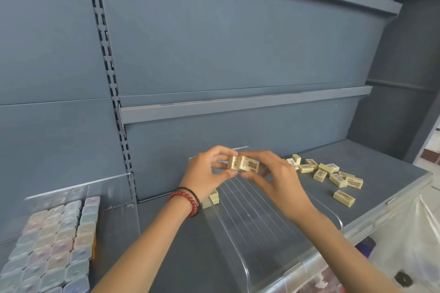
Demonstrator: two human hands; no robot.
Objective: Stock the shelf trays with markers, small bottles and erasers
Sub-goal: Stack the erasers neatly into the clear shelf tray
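Both hands meet above the far end of a clear ribbed tray [262, 223] on the grey shelf [381, 173]. The left hand [207, 171] and right hand [281, 181] pinch a cluster of cream erasers [244, 163] between thumbs and curled fingers, one hand at each end. More stacked erasers [212, 198] sit in the tray's far-left corner, just below the left wrist with its red bead bracelet [188, 201]. Loose erasers [331, 173] lie scattered on the shelf to the right. At near left, another clear tray [119, 197] holds rows of small lidded plastic boxes [54, 242].

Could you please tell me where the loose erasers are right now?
In the head view, the loose erasers lie scattered on the shelf, right of the ribbed tray and the right hand.
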